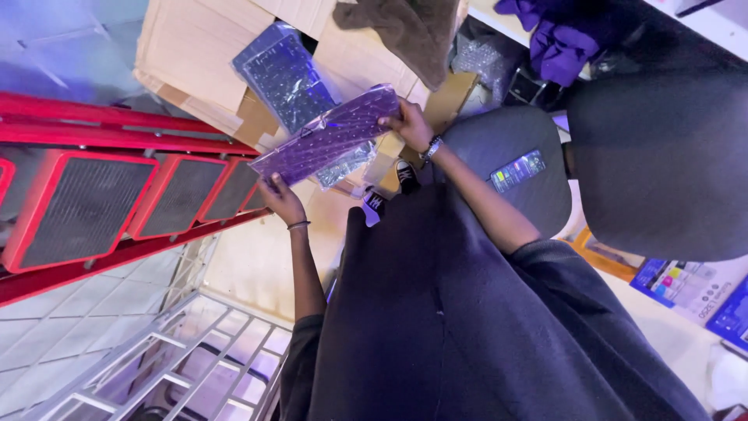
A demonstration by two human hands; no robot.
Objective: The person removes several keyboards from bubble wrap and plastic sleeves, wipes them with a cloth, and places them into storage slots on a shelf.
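A: Item: purple keyboard point(331, 132) in clear wrap, held in the air over the cardboard boxes point(195, 54). Your left hand point(282, 201) clasps its lower end, your right hand point(409, 123) pinches the upper end.

B: Step?

A: Seemingly mid-handling; next you'd need a firm two-handed carry. Count: one held keyboard, one dark wrapped keyboard point(284, 74) behind, one phone point(518, 170) on the chair point(506, 156).

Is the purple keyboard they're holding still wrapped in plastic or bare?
Wrapped. The purple keyboard sits inside a clear, shiny plastic bag that wrinkles and catches light, held at its ends by the left hand and right hand.
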